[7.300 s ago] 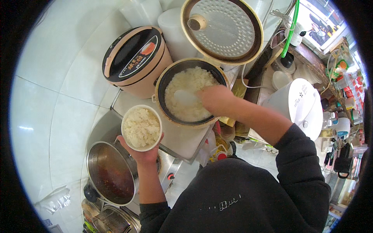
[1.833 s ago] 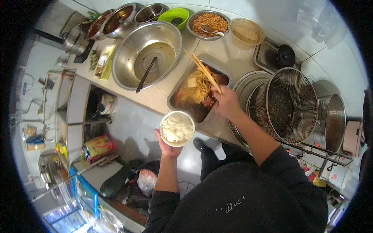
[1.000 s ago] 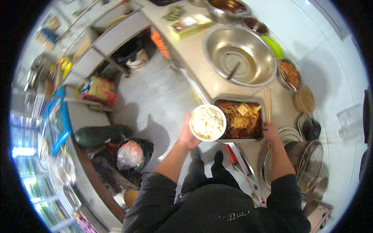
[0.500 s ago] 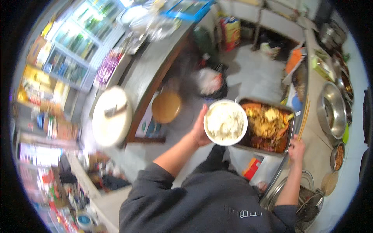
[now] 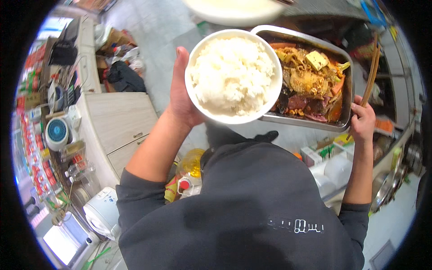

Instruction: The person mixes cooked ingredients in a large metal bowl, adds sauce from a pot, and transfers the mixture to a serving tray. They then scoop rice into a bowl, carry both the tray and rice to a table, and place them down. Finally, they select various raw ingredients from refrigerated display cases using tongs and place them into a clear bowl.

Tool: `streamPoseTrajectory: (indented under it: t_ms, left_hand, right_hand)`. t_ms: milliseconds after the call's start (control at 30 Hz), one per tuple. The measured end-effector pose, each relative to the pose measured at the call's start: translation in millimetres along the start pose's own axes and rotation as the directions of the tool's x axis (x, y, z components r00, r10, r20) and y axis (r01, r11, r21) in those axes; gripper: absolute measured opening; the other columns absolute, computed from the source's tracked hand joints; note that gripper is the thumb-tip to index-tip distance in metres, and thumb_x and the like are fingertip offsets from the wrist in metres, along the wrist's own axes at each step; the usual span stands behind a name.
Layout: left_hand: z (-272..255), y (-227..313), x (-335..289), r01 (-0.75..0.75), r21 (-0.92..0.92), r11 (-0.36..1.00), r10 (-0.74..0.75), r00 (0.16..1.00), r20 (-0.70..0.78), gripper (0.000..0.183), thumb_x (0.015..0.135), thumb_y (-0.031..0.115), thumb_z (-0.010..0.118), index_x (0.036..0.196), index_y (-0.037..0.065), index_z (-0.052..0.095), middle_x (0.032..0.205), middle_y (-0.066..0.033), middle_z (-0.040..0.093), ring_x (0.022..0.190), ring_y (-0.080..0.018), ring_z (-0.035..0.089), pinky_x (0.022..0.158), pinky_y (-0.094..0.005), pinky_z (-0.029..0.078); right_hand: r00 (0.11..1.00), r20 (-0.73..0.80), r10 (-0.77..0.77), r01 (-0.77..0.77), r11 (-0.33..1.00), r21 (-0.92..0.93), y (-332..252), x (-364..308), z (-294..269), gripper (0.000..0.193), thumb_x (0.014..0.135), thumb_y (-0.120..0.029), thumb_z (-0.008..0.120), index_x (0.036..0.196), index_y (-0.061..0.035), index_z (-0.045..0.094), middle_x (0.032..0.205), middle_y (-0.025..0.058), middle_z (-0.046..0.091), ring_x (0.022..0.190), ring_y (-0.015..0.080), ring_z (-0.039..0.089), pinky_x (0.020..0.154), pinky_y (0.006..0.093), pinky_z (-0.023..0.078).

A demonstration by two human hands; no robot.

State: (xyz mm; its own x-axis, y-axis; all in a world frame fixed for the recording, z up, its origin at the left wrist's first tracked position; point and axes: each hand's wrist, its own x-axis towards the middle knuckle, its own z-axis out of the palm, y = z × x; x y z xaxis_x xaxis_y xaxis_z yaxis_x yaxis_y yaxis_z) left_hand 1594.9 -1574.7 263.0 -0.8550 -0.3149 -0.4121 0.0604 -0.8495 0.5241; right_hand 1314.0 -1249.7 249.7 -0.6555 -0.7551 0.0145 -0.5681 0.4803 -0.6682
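Note:
My left hand (image 5: 183, 101) is wrapped round the side of a white bowl (image 5: 234, 119) heaped with cooked white rice (image 5: 231, 76). Overlapping the bowl on its right is a rectangular metal tray (image 5: 310, 126) of saucy cooked food (image 5: 310, 83), with carrot and meat pieces and a pale yellow cube on top. My right hand (image 5: 362, 121) is closed at the tray's right side, gripping its edge. A pair of wooden chopsticks (image 5: 373, 67) sticks up from the same hand. The bowl hides the tray's left end, and most of my left fingers are out of sight beneath the bowl.
A large round white lid or tub (image 5: 234, 17) sits beyond the bowl. To the left stand a pale cabinet (image 5: 119, 112) and crowded shelves. An oil bottle (image 5: 191, 163) is low beside my left arm. A counter with metal bowls (image 5: 387, 182) lies at right.
My body has turned left, bringing the cabinet and shelves into fuller view. The bowl and tray have come up nearer the camera, still in my hands.

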Motion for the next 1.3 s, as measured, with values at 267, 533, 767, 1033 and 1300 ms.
streamPoseTrajectory:
  t_ms: [267, 533, 767, 1033, 1300]
  left_hand:
    - [-125.0, 140.0, -90.2, -0.27, -0.207, 0.94, 0.232, 0.953, -0.193, 0.091, 0.085, 0.076, 0.032, 0.144, 0.008, 0.033, 0.144, -0.017, 0.041, 0.128, -0.0356, 0.046, 0.104, -0.0508, 0.041]
    - [-204.9, 249.1, -66.8, -0.503, -0.207, 0.839, 0.366, 0.804, -0.469, 0.085, 0.086, 0.074, 0.034, 0.142, 0.011, 0.037, 0.142, -0.0135, 0.045, 0.125, -0.0353, 0.049, 0.101, -0.0504, 0.044]
    - [-216.6, 366.5, -13.4, -0.585, -0.181, 0.791, 0.465, 0.766, -0.444, 0.085, 0.086, 0.075, 0.034, 0.142, 0.012, 0.039, 0.144, -0.0117, 0.042, 0.129, -0.0354, 0.043, 0.106, -0.0525, 0.036]
    - [-315.1, 542.8, 114.3, -0.598, -0.206, 0.775, 0.487, 0.772, -0.409, 0.086, 0.083, 0.077, 0.034, 0.144, 0.015, 0.038, 0.147, -0.0133, 0.039, 0.133, -0.038, 0.039, 0.107, -0.0573, 0.033]
    - [-419.5, 811.3, 246.3, -0.395, -0.337, 0.855, 0.311, 0.91, -0.275, 0.079, 0.088, 0.072, 0.032, 0.14, 0.013, 0.042, 0.144, -0.0119, 0.043, 0.131, -0.0334, 0.042, 0.108, -0.0512, 0.035]
  right_hand:
    - [0.966, 0.2, -0.165, 0.177, 0.983, -0.041, -132.7, 127.7, 177.9, 0.022, 0.059, -0.002, 0.055, 0.077, -0.0027, 0.067, 0.093, 0.0171, 0.063, 0.094, 0.033, 0.062, 0.086, 0.0371, 0.049]
    - [0.802, 0.269, -0.533, 0.526, 0.844, 0.104, -243.8, 317.0, 285.1, 0.019, 0.058, 0.0, 0.056, 0.073, -0.0026, 0.069, 0.08, 0.0125, 0.063, 0.08, 0.0328, 0.061, 0.073, 0.0377, 0.052]
    - [0.637, 0.368, -0.677, 0.677, 0.72, 0.155, -325.9, 508.1, 337.1, 0.016, 0.056, -0.002, 0.058, 0.069, -0.0027, 0.068, 0.074, 0.0115, 0.059, 0.073, 0.0302, 0.06, 0.066, 0.0382, 0.051]
    - [0.649, 0.309, -0.695, 0.687, 0.71, 0.154, -364.6, 714.1, 453.2, 0.011, 0.056, -0.006, 0.06, 0.066, -0.0052, 0.064, 0.076, 0.0107, 0.058, 0.075, 0.0314, 0.06, 0.065, 0.0422, 0.049]
    - [0.834, 0.185, -0.52, 0.512, 0.854, 0.093, -465.1, 904.7, 525.0, 0.01, 0.055, -0.006, 0.057, 0.063, -0.0007, 0.06, 0.069, 0.0115, 0.055, 0.064, 0.0304, 0.057, 0.059, 0.0359, 0.048]
